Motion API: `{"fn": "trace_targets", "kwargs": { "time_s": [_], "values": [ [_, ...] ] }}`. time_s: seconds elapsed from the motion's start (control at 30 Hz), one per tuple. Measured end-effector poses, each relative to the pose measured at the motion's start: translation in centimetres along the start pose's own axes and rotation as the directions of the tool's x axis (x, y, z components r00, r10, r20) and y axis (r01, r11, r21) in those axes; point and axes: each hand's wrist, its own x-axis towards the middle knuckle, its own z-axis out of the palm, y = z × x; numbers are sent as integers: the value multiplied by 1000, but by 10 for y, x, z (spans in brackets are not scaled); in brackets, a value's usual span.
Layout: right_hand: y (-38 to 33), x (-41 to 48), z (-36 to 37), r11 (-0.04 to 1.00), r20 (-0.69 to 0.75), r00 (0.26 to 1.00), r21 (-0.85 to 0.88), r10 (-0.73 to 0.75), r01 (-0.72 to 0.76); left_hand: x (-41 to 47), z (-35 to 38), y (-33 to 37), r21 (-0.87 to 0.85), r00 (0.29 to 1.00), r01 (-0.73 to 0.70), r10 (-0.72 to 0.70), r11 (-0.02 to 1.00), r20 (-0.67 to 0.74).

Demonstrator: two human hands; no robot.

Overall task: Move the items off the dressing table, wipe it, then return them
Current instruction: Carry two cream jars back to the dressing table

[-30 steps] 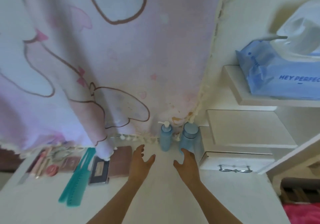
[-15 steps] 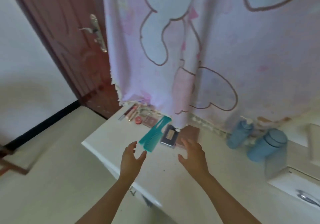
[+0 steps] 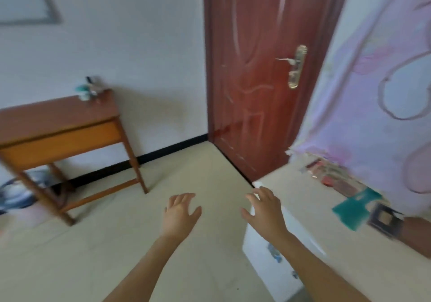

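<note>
The white dressing table (image 3: 310,210) fills the right side of the head view. On it, near the pink cartoon-print curtain (image 3: 377,96), lie a teal comb (image 3: 352,208), a dark compact (image 3: 384,219) and several small cosmetics (image 3: 326,173). My left hand (image 3: 180,214) hovers over the floor left of the table, fingers spread and empty. My right hand (image 3: 264,210) hangs above the table's left corner, fingers loosely spread, holding nothing. The picture is blurred by motion.
A wooden side table (image 3: 58,127) with small items at its back corner stands against the white wall on the left. A dark red door (image 3: 261,68) with a brass handle is shut behind. Beige floor lies between the two tables.
My view has swung left from the blue bottles and drawers to the door and the wooden side table. Both hands moved left with it, still empty; the left hand is now off the table.
</note>
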Motion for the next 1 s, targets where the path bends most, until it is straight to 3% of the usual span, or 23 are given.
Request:
{"fn": "trace_targets", "kwargs": {
  "time_s": [0.2,0.5,0.8,1.0],
  "values": [
    [-129,51,26,965,4,973,135,-229,226,0,-101,-81,-75,976,127,-138,989,-168],
    [-204,128,74,922,29,932,158,-362,353,17,-144,-164,-206,910,284,-331,936,-249],
    [-278,287,119,839,-33,901,353,-432,415,138,-223,-236,-129,834,368,-388,921,-392],
    [-319,371,164,790,40,855,408,-517,459,204,-245,-272,-254,766,406,-478,878,-430]
  ]
}}
